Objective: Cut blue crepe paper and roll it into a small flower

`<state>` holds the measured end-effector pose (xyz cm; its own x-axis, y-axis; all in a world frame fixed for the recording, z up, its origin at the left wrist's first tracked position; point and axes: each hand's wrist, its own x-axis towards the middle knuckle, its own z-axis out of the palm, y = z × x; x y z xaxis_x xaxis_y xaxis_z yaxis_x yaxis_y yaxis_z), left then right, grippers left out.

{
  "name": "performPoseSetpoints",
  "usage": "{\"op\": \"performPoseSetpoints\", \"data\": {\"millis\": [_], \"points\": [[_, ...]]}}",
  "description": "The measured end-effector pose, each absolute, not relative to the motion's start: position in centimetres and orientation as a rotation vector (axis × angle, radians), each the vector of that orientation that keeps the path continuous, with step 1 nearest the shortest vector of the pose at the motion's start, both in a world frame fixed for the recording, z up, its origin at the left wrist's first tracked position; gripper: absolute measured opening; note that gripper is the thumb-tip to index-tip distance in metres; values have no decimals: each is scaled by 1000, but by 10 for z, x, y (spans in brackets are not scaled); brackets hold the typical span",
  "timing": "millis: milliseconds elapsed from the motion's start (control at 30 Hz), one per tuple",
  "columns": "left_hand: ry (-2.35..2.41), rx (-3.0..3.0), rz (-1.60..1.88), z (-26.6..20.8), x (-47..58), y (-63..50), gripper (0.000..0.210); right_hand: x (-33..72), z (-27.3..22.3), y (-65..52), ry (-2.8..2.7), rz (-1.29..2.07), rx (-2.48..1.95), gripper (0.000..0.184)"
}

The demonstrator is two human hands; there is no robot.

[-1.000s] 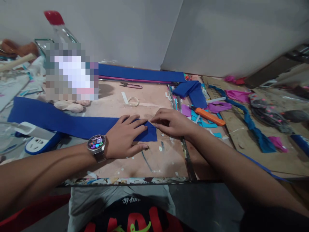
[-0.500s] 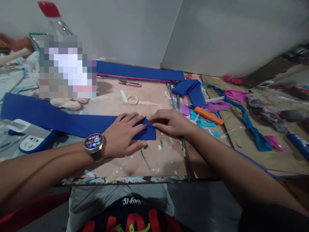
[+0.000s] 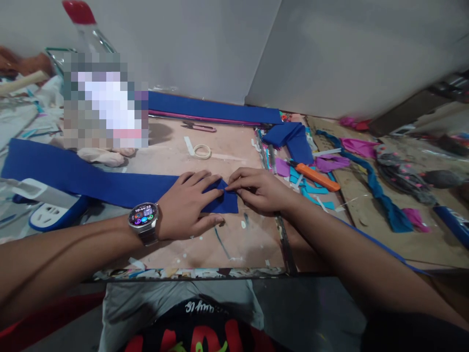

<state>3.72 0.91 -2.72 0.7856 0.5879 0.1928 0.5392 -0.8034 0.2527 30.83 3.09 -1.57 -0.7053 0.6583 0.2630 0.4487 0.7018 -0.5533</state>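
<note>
A long blue fabric strip [image 3: 124, 188] runs from the left of the table to a folded right end. My left hand [image 3: 188, 203], with a smartwatch [image 3: 143, 216] on its wrist, lies flat across the strip near that end, fingers spread and thumb on the bare table. My right hand [image 3: 258, 189] is closed at the strip's right end, its fingertips together on a small raised fold next to my left index finger. The right thumb is partly hidden, so how much cloth it grips is unclear.
Behind the strip lie a tape roll [image 3: 202, 151] and pink-handled thread snips [image 3: 200, 128]. An orange utility knife [image 3: 317, 176] rests on scraps at right. A blue-and-white iron-like tool [image 3: 58, 208] stands at left. Another blue strip [image 3: 216, 108] lies along the wall.
My right fingertips have shifted slightly left, from the strip's edge onto the fold. My left hand stays in place on the cloth.
</note>
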Motion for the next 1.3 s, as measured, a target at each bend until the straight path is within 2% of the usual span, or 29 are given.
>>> {"op": "performPoseSetpoints", "data": {"millis": [433, 633, 1300], "points": [[909, 2805, 398, -26, 36, 8, 60, 303, -10, 27, -2476, 690, -895, 33], [917, 2796, 394, -26, 36, 8, 61, 302, -15, 27, -2480, 607, -953, 34], [920, 2792, 414, -27, 36, 7, 61, 301, -15, 24, -2494, 626, -809, 36]]}}
